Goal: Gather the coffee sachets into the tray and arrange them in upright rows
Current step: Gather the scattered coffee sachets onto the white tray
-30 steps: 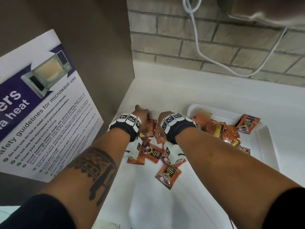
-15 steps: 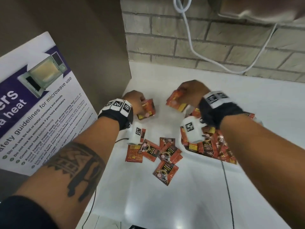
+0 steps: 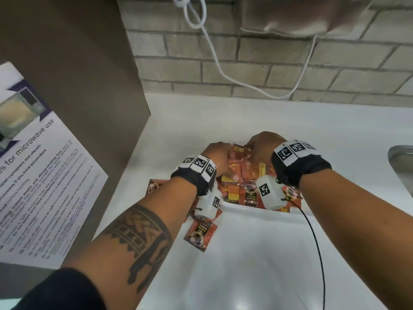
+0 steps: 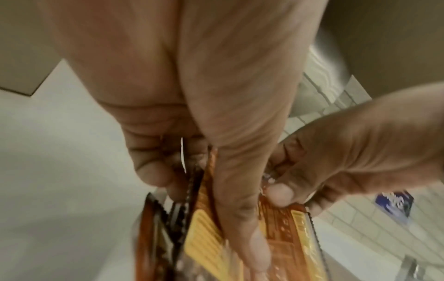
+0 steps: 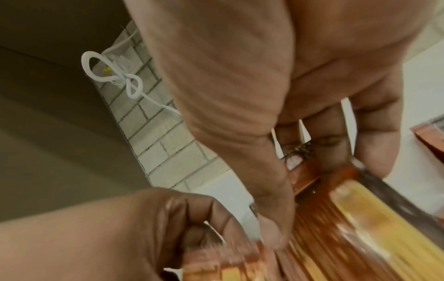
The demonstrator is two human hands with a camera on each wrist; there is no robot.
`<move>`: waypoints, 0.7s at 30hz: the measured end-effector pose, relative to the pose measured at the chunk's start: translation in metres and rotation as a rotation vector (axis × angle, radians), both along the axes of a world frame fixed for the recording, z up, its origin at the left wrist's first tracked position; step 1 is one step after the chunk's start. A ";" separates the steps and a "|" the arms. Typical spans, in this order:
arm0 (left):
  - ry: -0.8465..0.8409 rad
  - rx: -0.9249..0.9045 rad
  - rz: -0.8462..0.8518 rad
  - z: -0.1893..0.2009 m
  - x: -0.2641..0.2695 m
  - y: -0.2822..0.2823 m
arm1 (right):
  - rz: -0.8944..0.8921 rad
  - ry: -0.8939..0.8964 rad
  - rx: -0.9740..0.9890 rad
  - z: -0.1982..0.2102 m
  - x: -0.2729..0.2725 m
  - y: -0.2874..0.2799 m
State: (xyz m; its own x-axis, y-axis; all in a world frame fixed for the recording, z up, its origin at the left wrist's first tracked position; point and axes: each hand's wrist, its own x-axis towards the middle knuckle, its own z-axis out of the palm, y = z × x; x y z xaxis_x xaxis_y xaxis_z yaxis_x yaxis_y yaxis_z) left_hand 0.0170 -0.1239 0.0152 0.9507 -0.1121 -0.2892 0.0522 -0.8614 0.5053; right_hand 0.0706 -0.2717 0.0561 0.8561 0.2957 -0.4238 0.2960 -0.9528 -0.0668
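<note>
Orange-red coffee sachets (image 3: 232, 189) lie in a loose heap in the white tray (image 3: 245, 209). Above its far side my left hand (image 3: 230, 155) and right hand (image 3: 250, 151) meet on a small bunch of sachets (image 3: 238, 149). In the left wrist view my left hand (image 4: 199, 209) pinches several sachets (image 4: 283, 237) between thumb and fingers, and the right hand (image 4: 360, 152) pinches the same bunch. The right wrist view shows my right hand (image 5: 307, 199) gripping a sachet (image 5: 348, 218). One loose sachet (image 3: 200, 233) lies on the counter before the tray, another (image 3: 154, 184) to its left.
A brown panel (image 3: 78, 86) with a microwave safety poster (image 3: 44, 186) stands at the left. A white cable (image 3: 223, 72) hangs on the brick wall behind. A metal sink edge (image 3: 400, 162) shows at the right. A black wire (image 3: 317, 253) trails from my right wrist.
My hands, apart and each holding sachets half a second ago, have come together over the tray. The left hand moved right from above the counter.
</note>
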 end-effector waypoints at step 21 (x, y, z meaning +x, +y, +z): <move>0.364 0.430 0.029 -0.034 -0.088 0.136 | 0.552 0.065 -0.128 -0.042 -0.095 0.089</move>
